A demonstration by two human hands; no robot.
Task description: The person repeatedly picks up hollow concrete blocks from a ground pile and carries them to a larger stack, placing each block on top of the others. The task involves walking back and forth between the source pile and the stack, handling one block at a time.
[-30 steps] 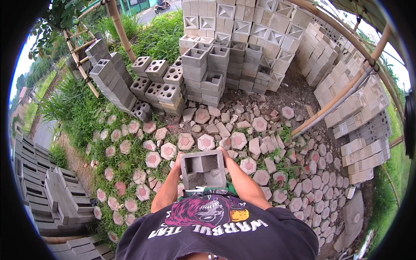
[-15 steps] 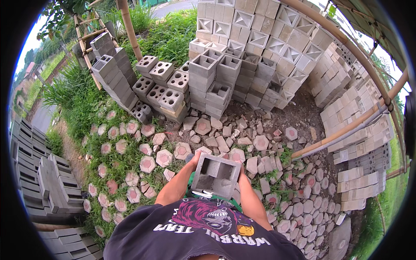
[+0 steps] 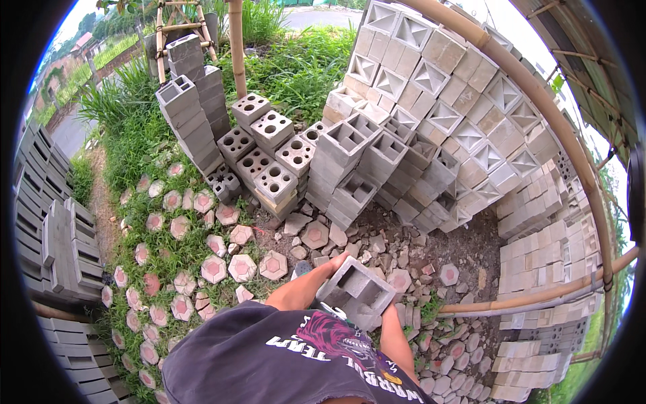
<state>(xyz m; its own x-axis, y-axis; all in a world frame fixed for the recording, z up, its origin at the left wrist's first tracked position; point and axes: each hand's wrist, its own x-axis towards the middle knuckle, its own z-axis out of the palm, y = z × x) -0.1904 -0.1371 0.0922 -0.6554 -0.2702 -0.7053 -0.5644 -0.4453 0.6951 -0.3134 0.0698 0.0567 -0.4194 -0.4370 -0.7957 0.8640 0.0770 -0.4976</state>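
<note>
A grey hollow concrete block (image 3: 358, 294) is held in front of my chest, its open cavities facing up and its body turned slightly clockwise. My left hand (image 3: 334, 262) grips its far left side. My right hand (image 3: 389, 318) holds the opposite, near right side, with most of its fingers hidden behind the block. Ahead of the block stands a stack of similar hollow blocks (image 3: 346, 195), apart from my hands. To the left of that stack are blocks with round holes (image 3: 276, 183), piled a few layers high.
Hexagonal pavers (image 3: 242, 268) and broken rubble lie on the ground, with grass between them at left. A tall wall of patterned vent blocks (image 3: 431, 77) rises behind. A bamboo pole (image 3: 531, 306) crosses at right. Long grey blocks (image 3: 57, 239) are stacked at far left.
My view has turned, and the stacks ahead now look larger and closer. The block has moved slightly right in the picture and rotated clockwise, with both hands still on it.
</note>
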